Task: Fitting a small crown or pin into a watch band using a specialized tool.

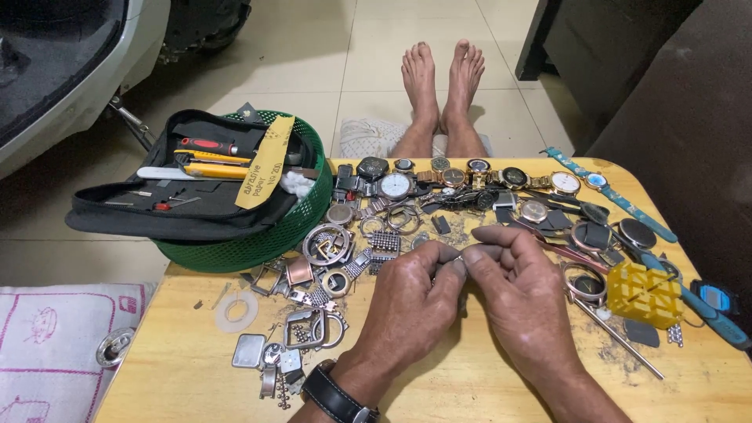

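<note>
From the head camera, the left hand (pixel 411 294) and the right hand (pixel 521 294) are meeting over the middle of the wooden table (pixel 486 392), fingertips pinched together on a small metal part (pixel 458 269); what kind of part it is cannot be told, as the fingers are hiding most of it. Both hands are curling nearly closed around it, just in front of a scatter of watch cases and bracelet links (pixel 345 251). A black wristwatch (pixel 337 398) is sitting on the left wrist. Far left, a green round basket (pixel 294 223) is carrying an open black tool pouch (pixel 188 200), and a yellow paper strip with handwriting (pixel 265 160) is lying slantwise across it. To the right, a yellow plastic block (pixel 644 294) is resting beside a blue-handled tool (pixel 705 313). A row of watches (pixel 470 176) is lining the far edge.
</note>
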